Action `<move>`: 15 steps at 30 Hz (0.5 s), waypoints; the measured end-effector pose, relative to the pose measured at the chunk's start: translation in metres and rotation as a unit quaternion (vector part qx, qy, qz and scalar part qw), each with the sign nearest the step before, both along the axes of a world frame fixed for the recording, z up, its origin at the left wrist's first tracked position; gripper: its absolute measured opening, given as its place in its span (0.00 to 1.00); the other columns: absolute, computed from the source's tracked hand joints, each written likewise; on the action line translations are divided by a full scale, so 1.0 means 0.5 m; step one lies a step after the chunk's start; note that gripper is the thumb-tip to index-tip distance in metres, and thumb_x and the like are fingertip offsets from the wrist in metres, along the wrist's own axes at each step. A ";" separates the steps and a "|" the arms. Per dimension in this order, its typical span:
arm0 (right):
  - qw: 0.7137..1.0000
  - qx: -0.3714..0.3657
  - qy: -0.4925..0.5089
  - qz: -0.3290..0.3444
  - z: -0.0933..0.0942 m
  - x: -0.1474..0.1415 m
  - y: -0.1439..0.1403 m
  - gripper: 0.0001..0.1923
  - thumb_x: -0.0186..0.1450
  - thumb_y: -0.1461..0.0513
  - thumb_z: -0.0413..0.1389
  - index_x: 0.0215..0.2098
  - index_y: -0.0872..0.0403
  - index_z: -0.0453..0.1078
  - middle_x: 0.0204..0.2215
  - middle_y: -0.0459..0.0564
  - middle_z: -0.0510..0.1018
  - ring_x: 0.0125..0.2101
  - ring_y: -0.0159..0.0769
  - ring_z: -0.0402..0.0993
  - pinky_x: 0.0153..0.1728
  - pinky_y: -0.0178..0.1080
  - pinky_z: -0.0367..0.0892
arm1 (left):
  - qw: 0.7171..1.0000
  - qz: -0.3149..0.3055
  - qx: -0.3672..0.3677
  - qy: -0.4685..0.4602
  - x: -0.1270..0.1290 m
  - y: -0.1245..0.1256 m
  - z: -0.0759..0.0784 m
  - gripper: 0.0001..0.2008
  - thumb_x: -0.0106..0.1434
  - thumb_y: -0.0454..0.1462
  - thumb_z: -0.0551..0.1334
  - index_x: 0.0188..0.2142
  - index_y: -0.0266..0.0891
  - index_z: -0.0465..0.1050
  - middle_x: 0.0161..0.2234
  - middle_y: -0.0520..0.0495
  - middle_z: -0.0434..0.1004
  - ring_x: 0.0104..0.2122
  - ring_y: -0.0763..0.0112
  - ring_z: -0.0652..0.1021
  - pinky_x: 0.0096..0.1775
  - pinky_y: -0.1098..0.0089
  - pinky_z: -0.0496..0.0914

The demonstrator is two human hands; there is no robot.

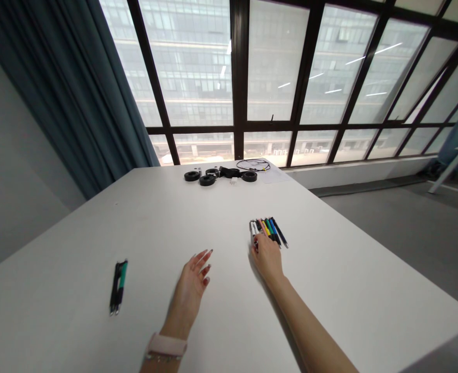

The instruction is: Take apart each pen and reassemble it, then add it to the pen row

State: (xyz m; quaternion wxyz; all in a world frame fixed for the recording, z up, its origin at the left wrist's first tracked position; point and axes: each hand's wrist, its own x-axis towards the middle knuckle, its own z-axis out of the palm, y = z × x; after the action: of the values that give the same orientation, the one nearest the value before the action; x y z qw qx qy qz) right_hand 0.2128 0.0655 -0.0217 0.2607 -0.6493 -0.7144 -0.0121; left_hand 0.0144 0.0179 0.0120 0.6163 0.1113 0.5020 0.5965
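Note:
Side by side on the white table lies a row of several pens in white, yellow, green, blue and black. My right hand is at the row's left end, its fingers closed on the lower part of a white pen; the fingertips are partly hidden. My left hand hovers over or rests on the table to the left, fingers apart and holding nothing. Farther left, a black pen and a green-and-black pen lie close together, apart from both hands.
Near the far edge are several black rolls, a thin black cable and a small white piece. Beyond stand tall windows, with a blue curtain on the left. The table's right edge drops to grey floor.

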 end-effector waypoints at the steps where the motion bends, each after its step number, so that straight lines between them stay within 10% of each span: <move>1: 1.000 -0.003 -0.004 -0.001 0.000 0.000 0.000 0.05 0.62 0.67 0.51 0.37 0.55 0.66 0.34 0.52 0.76 0.39 0.41 0.71 0.35 0.39 0.56 | 1.000 0.000 -0.001 0.001 0.000 -0.001 0.001 0.11 0.65 0.35 0.51 0.41 0.37 0.72 0.54 0.45 0.70 0.23 0.83 0.72 0.20 0.79 0.65; 15: 0.997 -0.047 -0.044 -0.035 0.002 -0.002 -0.002 0.06 0.63 0.69 0.50 0.36 0.56 0.67 0.31 0.53 0.78 0.37 0.42 0.73 0.34 0.39 0.55 | 1.000 0.004 0.000 0.007 0.002 -0.001 0.005 0.11 0.63 0.35 0.54 0.40 0.38 0.73 0.51 0.45 0.74 0.23 0.82 0.72 0.21 0.79 0.65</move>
State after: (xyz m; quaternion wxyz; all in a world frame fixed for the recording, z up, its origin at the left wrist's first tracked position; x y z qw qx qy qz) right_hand 0.2119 0.0646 -0.0206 0.1978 -0.6846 -0.7014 -0.0161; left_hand 0.0156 0.0174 0.0146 0.6105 0.1136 0.5066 0.5981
